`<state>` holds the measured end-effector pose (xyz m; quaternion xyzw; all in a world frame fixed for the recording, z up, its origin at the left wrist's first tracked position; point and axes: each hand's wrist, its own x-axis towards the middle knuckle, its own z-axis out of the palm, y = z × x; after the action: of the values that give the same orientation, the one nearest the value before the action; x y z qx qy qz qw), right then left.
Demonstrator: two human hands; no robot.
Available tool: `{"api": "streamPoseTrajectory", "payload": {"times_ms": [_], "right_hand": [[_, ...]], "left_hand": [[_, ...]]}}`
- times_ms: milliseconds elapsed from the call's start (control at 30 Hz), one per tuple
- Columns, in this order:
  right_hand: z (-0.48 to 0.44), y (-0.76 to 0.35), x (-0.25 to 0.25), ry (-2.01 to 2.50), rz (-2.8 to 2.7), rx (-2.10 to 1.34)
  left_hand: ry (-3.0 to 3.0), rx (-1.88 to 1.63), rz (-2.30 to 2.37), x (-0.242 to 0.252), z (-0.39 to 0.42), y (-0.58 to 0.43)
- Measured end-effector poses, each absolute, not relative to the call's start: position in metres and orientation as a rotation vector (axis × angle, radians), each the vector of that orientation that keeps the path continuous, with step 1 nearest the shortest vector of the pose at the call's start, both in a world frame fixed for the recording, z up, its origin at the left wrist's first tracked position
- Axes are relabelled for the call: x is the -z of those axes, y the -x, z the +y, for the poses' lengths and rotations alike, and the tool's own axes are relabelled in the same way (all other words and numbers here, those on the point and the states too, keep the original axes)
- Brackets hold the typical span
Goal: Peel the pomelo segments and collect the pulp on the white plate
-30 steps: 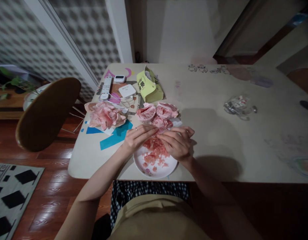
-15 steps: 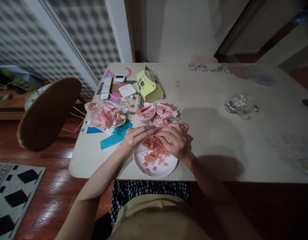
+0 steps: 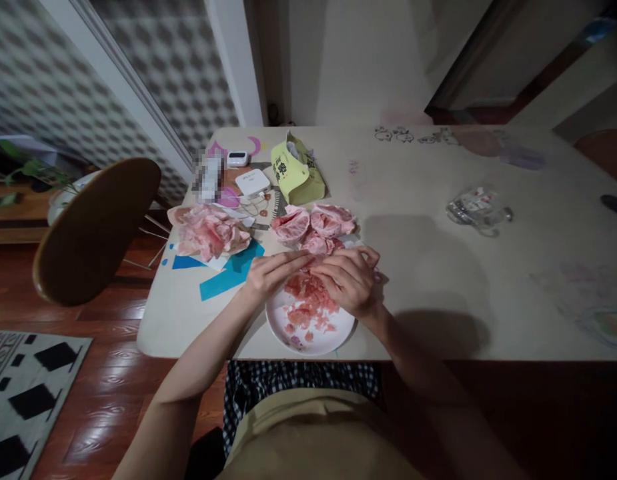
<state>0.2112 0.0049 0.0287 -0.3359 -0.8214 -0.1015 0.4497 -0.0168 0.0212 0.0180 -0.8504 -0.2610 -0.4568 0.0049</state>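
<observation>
Above the far part of a white plate [image 3: 275, 329], my left hand [image 3: 274, 273] and my right hand [image 3: 351, 280] meet at the fingertips. Both are closed on a pink pomelo segment [image 3: 315, 261], mostly hidden behind the fingers. My left fingers lie straight and pressed together, while the right ones curl inward. Loose pomelo flesh [image 3: 303, 312] in red-pink pieces covers the middle of the plate. Just beyond my hands are larger pomelo pieces [image 3: 291, 225] still in pale pith. Left of them sits a heap of peeled pink membrane [image 3: 212, 233].
A yellow-green paper bag [image 3: 301, 175], a white box-shaped device [image 3: 253, 181] with a cable, and a small white gadget [image 3: 237, 159] stand at the back left. Blue strips [image 3: 231, 272] lie near my left hand. A clear plastic item [image 3: 481, 210] rests to the right. A chair [image 3: 98, 230] stands left.
The view has shifted very slightly. My hands keep nearly the same pose over the plate, and nothing has visibly been picked up or let go.
</observation>
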Motion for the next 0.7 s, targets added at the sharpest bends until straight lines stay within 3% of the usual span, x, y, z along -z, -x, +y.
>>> {"api": "streamPoseTrajectory", "payload": {"times_ms": [700], "right_hand": [[0.0016,-0.2083,-0.0309,0.796,-2.023,0.380]], "left_hand": [[2.658,1.469,-0.828,-0.0184,0.0177,0.0132]]}}
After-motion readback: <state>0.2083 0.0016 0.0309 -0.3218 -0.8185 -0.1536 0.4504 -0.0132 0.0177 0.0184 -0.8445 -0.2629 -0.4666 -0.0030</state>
